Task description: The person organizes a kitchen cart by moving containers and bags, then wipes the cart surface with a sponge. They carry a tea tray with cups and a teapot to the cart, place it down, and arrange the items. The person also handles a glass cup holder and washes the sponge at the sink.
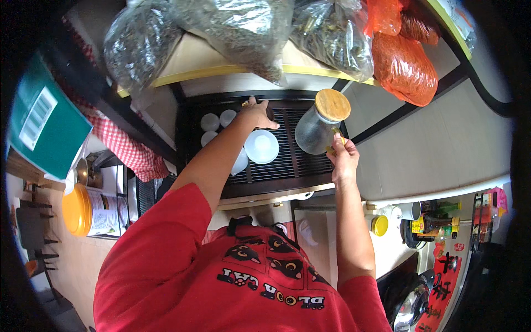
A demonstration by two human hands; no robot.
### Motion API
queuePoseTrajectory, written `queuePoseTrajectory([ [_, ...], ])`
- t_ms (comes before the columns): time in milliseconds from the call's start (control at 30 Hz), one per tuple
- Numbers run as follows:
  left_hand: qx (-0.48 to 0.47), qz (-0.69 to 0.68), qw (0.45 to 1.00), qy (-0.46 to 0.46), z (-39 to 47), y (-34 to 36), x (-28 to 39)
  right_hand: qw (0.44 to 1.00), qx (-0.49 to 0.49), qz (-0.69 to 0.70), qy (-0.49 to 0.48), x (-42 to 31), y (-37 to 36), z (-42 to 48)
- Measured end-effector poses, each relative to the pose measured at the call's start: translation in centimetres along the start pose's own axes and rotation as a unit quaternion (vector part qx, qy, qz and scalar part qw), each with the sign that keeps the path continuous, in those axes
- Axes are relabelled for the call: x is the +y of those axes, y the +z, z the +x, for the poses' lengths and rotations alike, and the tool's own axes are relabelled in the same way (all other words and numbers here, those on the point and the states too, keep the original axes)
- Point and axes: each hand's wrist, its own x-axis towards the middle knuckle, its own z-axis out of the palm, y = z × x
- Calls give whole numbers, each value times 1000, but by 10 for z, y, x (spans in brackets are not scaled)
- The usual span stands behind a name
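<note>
My right hand [344, 159] grips the yellowish handle of a frosted glass pitcher [313, 133]. A round wooden lid [332, 104] caps the pitcher, which leans over the right part of a dark slatted tea tray [286, 170]. My left hand [258, 114] reaches over the tray's far side, fingers spread, beside a dark object partly hidden by them; whether it grips this is unclear. Just nearer to me sits a translucent white bowl-like vessel [261, 146]. Small white cups [210, 122] stand at the left, some partly behind my forearm. Another pale vessel [239, 162] shows beside the bowl.
Above the tray, a yellow-edged shelf [178, 77] carries clear bags of dried plant matter [244, 33] and red bags [404, 68]. A red checked cloth [124, 141] hangs left, above an orange-lidded tub [79, 209]. Bottles [439, 224] and a pan [412, 307] are at right.
</note>
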Motion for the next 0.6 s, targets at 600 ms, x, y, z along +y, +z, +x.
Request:
queuePoseTrajectory([
  [600, 181, 39, 973, 141, -92, -51, 11, 993, -100, -17, 58, 3, 23, 61],
])
